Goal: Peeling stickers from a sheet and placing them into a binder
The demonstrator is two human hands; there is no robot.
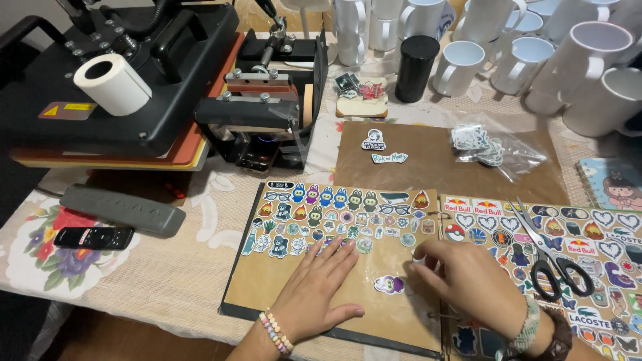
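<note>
the left hand (319, 284) lies flat and open, fingers spread, pressing on the brown page (281, 281) of an open album (231, 294) on the desk (154, 281). just beyond its fingertips run rows of small stickers (334, 217). the right hand (465, 277) rests beside it, near the album's spine, fingers curled down onto the page; whether they pinch anything cannot be told. between the two hands, close to the left thumb, lies a lone purple sticker (389, 285). right of the right hand, on the facing sticker page (602, 267), lie scissors (548, 254). far beyond the hands stand white mugs (535, 53), a black mug (416, 67) and a bag of stickers (488, 147). beyond the left hand sits a heat press (134, 87) with a paper roll (112, 83).
</note>
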